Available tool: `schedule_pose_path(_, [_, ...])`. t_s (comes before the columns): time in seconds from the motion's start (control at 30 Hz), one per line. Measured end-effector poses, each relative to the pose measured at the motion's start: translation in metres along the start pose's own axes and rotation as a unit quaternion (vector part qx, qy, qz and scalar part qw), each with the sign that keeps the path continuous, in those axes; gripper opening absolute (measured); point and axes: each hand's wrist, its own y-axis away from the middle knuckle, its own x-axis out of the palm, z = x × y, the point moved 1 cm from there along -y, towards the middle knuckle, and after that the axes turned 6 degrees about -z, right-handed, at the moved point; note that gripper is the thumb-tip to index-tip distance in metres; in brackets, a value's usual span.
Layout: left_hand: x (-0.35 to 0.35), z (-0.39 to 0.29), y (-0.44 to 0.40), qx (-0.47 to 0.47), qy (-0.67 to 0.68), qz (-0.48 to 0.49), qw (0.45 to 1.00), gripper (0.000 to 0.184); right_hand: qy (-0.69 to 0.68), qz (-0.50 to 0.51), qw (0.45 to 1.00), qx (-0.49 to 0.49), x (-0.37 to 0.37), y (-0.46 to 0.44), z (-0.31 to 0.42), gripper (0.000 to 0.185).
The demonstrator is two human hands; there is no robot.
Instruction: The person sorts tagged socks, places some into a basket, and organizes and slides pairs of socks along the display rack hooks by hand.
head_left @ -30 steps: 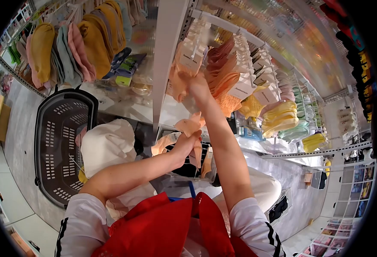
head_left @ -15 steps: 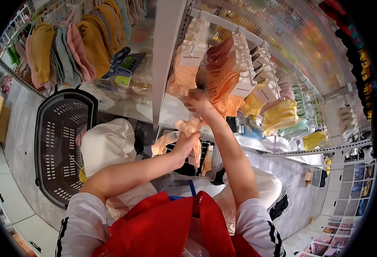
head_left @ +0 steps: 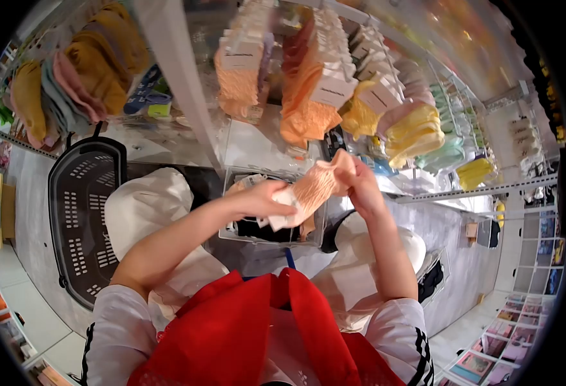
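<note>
A peach textured sock (head_left: pixel 315 186) with a white card at its lower end is stretched between my hands. My left hand (head_left: pixel 263 198) is closed on the card end, thumb lying on top. My right hand (head_left: pixel 362 186) pinches the other end of the sock. Beneath them stands a clear-sided bin (head_left: pixel 273 243) between my knees, with black and peach items inside, partly hidden by my hands. Just beyond hang peach socks (head_left: pixel 308 119) on a hook, with another group of peach socks (head_left: pixel 238 83) to their left.
Yellow socks (head_left: pixel 415 135) and pale green socks (head_left: pixel 447 151) hang further right. A dark shopping basket (head_left: pixel 54 219) stands on the floor at left. Mustard socks (head_left: pixel 102 55) hang at upper left, past a white shelf upright (head_left: pixel 180 77). A wire rack (head_left: pixel 527 270) is at right.
My right hand has come away from the hanging socks, down to the right, onto the sock's end. My left hand remains low, and the sock is now stretched out. The view has shifted.
</note>
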Motion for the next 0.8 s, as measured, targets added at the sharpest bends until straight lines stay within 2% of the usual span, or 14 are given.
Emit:
schedule_pose_path(0.1, [-0.008, -0.011, -0.001, -0.007, 0.065, -0.07, 0.995, 0.042, -0.009, -0.05, 0.998, -0.024, -0.018, 0.007, 0.013, 0.033])
schedule_pose_path(0.17, [-0.019, -0.01, -0.011, 0.041, 0.064, -0.129, 0.989, 0.037, -0.009, -0.057, 0.998, -0.039, -0.025, 0.009, 0.017, 0.025])
schedule_pose_path(0.27, [-0.029, -0.011, -0.017, 0.087, 0.11, -0.197, 0.97, 0.029, 0.066, 0.07, 0.979, -0.179, -0.033, 0.014, 0.013, 0.022])
schedule_pose_path(0.33, [-0.031, -0.014, -0.02, 0.119, 0.093, -0.226, 0.962, 0.026, 0.063, 0.133, 0.978, -0.146, -0.03, 0.027, 0.018, 0.027])
schedule_pose_path(0.37, [-0.03, -0.016, -0.021, 0.116, 0.08, -0.221, 0.965, 0.026, 0.063, 0.165, 0.976, -0.128, -0.027, 0.033, 0.021, 0.029])
schedule_pose_path(0.4, [-0.028, -0.019, -0.022, 0.111, 0.066, -0.216, 0.968, 0.026, 0.074, 0.142, 0.979, -0.125, -0.025, 0.036, 0.02, 0.028])
schedule_pose_path(0.5, [-0.021, -0.027, -0.025, 0.117, 0.052, -0.197, 0.972, 0.025, -0.007, 0.052, 0.985, -0.167, -0.02, 0.032, 0.017, 0.021])
schedule_pose_path(0.53, [-0.02, -0.026, -0.027, 0.123, 0.049, -0.194, 0.972, 0.025, -0.047, 0.043, 0.988, -0.141, -0.025, 0.03, 0.011, 0.02])
schedule_pose_path(0.6, [-0.021, -0.025, -0.029, 0.103, 0.008, -0.191, 0.976, 0.025, -0.009, 0.021, 0.983, -0.181, -0.025, 0.022, 0.003, 0.019])
schedule_pose_path(0.67, [-0.02, -0.021, -0.032, 0.144, 0.019, -0.177, 0.973, 0.025, 0.079, -0.022, 0.979, -0.187, -0.012, 0.02, 0.0, 0.026])
schedule_pose_path(0.7, [-0.019, -0.02, -0.033, 0.167, 0.024, -0.17, 0.971, 0.025, 0.135, -0.018, 0.969, -0.205, -0.009, 0.015, -0.009, 0.027])
schedule_pose_path(0.8, [-0.015, -0.023, -0.028, 0.17, -0.004, -0.157, 0.973, 0.025, 0.124, 0.041, 0.98, -0.152, 0.014, 0.005, -0.028, 0.03])
